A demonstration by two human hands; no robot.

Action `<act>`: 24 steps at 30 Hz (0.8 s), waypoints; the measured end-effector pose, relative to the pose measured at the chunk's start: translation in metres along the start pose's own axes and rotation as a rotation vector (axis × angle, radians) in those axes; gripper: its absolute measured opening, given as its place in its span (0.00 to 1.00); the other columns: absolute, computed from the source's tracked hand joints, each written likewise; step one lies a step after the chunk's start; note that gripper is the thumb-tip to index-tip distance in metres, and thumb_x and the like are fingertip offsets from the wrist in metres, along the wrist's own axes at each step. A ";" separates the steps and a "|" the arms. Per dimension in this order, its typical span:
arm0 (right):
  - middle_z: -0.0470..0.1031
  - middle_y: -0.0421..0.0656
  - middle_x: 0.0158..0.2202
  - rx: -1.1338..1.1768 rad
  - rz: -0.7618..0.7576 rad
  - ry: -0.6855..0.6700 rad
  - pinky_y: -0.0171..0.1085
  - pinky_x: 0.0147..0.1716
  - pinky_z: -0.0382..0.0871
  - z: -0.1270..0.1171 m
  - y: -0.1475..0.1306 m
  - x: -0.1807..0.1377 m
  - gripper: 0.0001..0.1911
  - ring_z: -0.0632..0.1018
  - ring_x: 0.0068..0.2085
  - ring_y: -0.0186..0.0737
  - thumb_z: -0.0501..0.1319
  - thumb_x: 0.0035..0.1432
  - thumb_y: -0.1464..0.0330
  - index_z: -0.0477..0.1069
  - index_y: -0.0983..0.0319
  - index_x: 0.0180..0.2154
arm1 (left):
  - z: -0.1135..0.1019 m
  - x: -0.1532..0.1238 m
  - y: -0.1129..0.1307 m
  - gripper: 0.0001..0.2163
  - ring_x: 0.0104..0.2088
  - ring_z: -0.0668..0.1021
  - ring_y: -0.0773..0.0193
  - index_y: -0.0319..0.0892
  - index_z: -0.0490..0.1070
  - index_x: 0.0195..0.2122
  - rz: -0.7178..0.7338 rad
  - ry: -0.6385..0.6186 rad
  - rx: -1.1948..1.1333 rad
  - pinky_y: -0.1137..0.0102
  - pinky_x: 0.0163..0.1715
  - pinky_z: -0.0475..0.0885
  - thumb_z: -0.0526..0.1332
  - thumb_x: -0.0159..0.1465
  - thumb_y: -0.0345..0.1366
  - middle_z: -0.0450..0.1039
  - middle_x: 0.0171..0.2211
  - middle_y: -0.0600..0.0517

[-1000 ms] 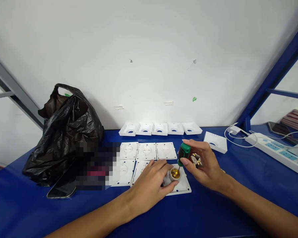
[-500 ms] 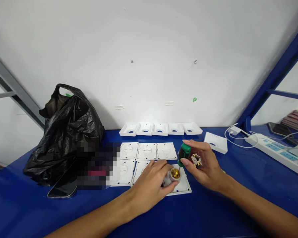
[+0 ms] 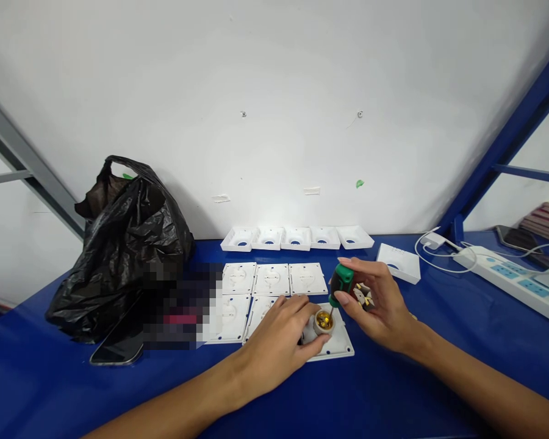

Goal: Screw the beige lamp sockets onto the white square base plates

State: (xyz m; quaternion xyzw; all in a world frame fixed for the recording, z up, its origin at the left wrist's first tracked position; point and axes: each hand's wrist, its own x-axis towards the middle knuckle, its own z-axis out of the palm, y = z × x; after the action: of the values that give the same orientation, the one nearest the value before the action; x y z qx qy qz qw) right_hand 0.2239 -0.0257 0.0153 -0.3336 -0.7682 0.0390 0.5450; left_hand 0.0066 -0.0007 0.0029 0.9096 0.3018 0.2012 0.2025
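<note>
My left hand (image 3: 281, 335) is closed around a round, pale lamp socket (image 3: 324, 329) with brass-coloured metal inside. The socket sits on a white square plate (image 3: 341, 349) that lies flat on the blue table. Between the thumb and fingers of my right hand (image 3: 377, 302) is a short screwdriver (image 3: 343, 279) with a green and black handle. It stands nearly upright, and its shaft reaches down to the right inner side of the socket. Behind my right fingers lie several small pale parts with brass pieces (image 3: 363, 296), partly hidden.
Flat white plates (image 3: 271, 279) lie in rows left of centre, and white square covers (image 3: 295, 238) line the wall. Another cover (image 3: 398, 263) lies right. A black plastic bag (image 3: 132, 244) and a phone (image 3: 118, 341) are left; a power strip (image 3: 507, 274) with white cables is right.
Hardly anything differs. Both hands keep their hold on the socket and screwdriver, and the whole view has shifted very slightly.
</note>
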 end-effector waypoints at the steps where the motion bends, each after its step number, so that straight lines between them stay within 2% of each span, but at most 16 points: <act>1: 0.75 0.38 0.37 -0.007 -0.003 0.000 0.42 0.37 0.82 0.000 0.000 0.000 0.27 0.78 0.29 0.37 0.63 0.71 0.69 0.62 0.49 0.67 | 0.000 0.000 0.000 0.09 0.47 0.80 0.52 0.44 0.75 0.48 0.000 -0.001 0.000 0.55 0.54 0.72 0.71 0.70 0.36 0.78 0.44 0.50; 3: 0.75 0.38 0.36 -0.008 -0.003 -0.005 0.42 0.37 0.82 0.000 0.000 0.000 0.26 0.78 0.29 0.37 0.63 0.71 0.69 0.62 0.49 0.67 | 0.000 0.000 0.001 0.08 0.47 0.80 0.53 0.45 0.75 0.48 0.003 0.003 0.003 0.55 0.54 0.72 0.70 0.70 0.37 0.77 0.44 0.50; 9: 0.75 0.38 0.35 0.006 0.006 -0.009 0.38 0.29 0.79 -0.001 0.002 -0.001 0.27 0.78 0.29 0.38 0.63 0.71 0.69 0.61 0.50 0.67 | 0.001 -0.001 -0.001 0.08 0.47 0.80 0.53 0.45 0.75 0.49 0.014 0.014 0.008 0.55 0.54 0.72 0.69 0.71 0.39 0.78 0.45 0.50; 14: 0.75 0.38 0.36 -0.001 0.015 -0.007 0.40 0.33 0.81 -0.001 0.002 -0.002 0.27 0.79 0.30 0.38 0.64 0.70 0.69 0.62 0.50 0.67 | 0.001 -0.001 -0.001 0.10 0.48 0.80 0.52 0.44 0.75 0.50 0.010 0.013 -0.006 0.55 0.56 0.71 0.70 0.70 0.37 0.78 0.47 0.50; 21: 0.76 0.40 0.40 0.025 0.026 -0.010 0.39 0.30 0.79 -0.001 0.004 -0.003 0.28 0.79 0.30 0.37 0.64 0.70 0.70 0.62 0.50 0.67 | 0.001 0.000 -0.001 0.08 0.48 0.79 0.52 0.43 0.75 0.47 0.007 0.003 0.000 0.54 0.56 0.71 0.70 0.70 0.37 0.78 0.46 0.50; 24: 0.75 0.38 0.37 0.020 0.026 -0.013 0.40 0.32 0.80 -0.001 0.004 -0.003 0.28 0.79 0.30 0.38 0.64 0.70 0.71 0.62 0.50 0.67 | 0.002 -0.001 -0.002 0.10 0.48 0.80 0.52 0.43 0.75 0.49 0.011 -0.001 -0.003 0.53 0.57 0.71 0.70 0.70 0.37 0.78 0.47 0.50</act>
State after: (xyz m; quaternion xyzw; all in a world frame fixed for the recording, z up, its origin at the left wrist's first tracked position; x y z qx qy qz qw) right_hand 0.2268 -0.0247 0.0118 -0.3380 -0.7669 0.0561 0.5427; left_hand 0.0057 -0.0003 0.0001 0.9110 0.2966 0.2022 0.2028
